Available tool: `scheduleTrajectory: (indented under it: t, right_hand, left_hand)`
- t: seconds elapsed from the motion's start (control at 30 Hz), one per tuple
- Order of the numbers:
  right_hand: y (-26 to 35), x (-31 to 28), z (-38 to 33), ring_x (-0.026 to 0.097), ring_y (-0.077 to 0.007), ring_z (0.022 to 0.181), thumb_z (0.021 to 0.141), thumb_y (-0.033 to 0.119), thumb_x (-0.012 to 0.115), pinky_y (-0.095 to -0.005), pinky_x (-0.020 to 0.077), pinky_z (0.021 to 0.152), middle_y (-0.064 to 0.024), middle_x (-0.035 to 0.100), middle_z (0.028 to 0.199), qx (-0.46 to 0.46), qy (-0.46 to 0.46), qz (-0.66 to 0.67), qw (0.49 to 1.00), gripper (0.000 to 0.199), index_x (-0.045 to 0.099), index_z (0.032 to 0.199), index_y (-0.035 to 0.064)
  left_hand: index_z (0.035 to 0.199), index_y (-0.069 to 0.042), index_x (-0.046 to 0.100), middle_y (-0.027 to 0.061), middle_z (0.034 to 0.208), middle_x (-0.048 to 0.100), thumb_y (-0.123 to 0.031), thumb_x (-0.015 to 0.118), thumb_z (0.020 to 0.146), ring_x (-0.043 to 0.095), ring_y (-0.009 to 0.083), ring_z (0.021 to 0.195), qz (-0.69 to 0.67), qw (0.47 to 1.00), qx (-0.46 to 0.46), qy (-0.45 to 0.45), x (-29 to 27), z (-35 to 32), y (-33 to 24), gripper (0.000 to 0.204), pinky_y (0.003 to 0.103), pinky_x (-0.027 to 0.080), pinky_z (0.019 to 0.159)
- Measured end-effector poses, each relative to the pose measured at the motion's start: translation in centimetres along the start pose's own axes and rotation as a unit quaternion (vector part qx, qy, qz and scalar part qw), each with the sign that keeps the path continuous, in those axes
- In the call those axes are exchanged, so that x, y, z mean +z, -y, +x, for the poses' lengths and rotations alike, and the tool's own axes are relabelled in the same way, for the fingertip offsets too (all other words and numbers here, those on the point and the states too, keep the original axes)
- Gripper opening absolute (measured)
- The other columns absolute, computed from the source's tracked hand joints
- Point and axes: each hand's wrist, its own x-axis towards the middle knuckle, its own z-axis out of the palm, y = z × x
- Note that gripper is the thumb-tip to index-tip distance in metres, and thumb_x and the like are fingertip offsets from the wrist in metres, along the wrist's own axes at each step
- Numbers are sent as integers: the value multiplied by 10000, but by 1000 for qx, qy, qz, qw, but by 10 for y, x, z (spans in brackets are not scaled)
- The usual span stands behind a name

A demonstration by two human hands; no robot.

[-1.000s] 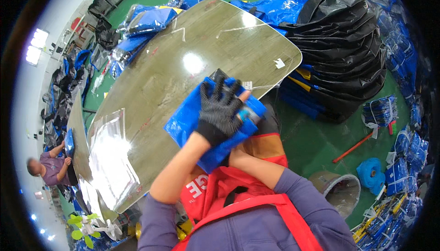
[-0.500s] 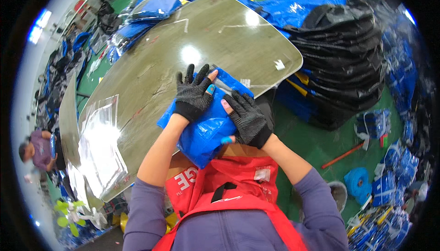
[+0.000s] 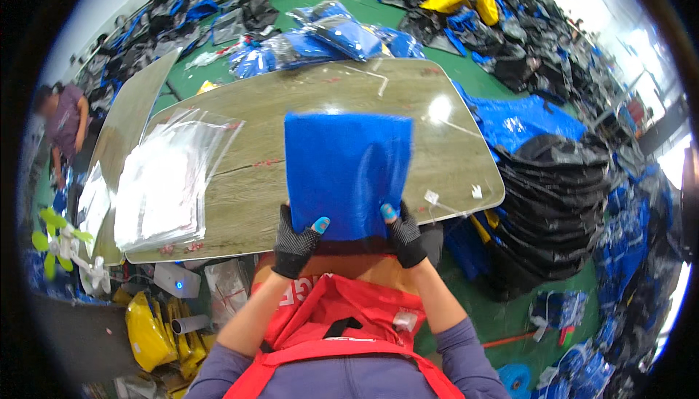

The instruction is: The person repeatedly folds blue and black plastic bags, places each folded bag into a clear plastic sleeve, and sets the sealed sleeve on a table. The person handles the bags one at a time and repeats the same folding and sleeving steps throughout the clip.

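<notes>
Both hands hold a folded blue cloth [image 3: 348, 173] by its near edge, flat and spread out over the wooden worktop [image 3: 451, 159] in front of the person. The left hand [image 3: 297, 242], in a dark dotted glove with a light-blue thumb tip, is closed on the lower left corner of the cloth, thumb on top and fingers hidden beneath. The right hand [image 3: 404, 237], gloved the same way, grips the lower right corner likewise, thumb pressed on the upper face. The cloth reads as a neat rectangle, its far edge reaching toward the middle of the worktop and its near edge just above the person's red apron [image 3: 342, 311]; whether it rests on the surface or is lifted a little cannot be told. To the left of the cloth, well apart from it, a stack of clear plastic bags [image 3: 171, 180] lies on the worktop. Beyond the far edge of the worktop sit bagged blue items [image 3: 335, 38], and to the right a heap of black fabric [image 3: 561, 195] stands on the green floor [image 3: 510, 304] beside a loose blue sheet [image 3: 524, 119]. At the far left another person [image 3: 62, 126] stands by a second worktop [image 3: 127, 119].
</notes>
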Motion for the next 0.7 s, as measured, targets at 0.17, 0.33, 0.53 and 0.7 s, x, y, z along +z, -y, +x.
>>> scheduleTrajectory:
  t: [0.17,0.33,0.53,0.7]
  right_hand:
    - [-17,13,16,558,-229,1083,803,261,744,-340,462,927,-151,573,1227,143,105,-58,982,684,428,1332,-37]
    - [10,5,26,565,-287,1112,830,183,684,-402,501,911,-173,528,1290,204,167,11,965,655,385,1377,-18]
    - [22,-4,29,566,-323,1119,830,213,690,-461,511,918,-190,498,1320,312,101,28,944,711,335,1411,10]
    - [5,-22,25,569,-333,1108,804,231,712,-458,506,925,-184,509,1311,251,67,18,965,756,331,1423,22]
  left_hand:
    - [1292,-2,479,222,1080,645,-651,549,833,630,347,967,40,984,-125,119,-26,-1,31,798,402,476,881]
    - [868,-56,655,209,852,650,-257,563,855,637,362,766,243,952,122,-138,-172,100,87,221,453,496,709]
    - [975,-127,631,131,1061,630,-281,655,787,560,353,1009,477,868,109,-91,-254,206,157,244,425,424,917]
    - [995,-33,619,206,1068,606,-186,570,807,542,398,1000,338,932,112,-75,-160,154,107,247,467,402,932]
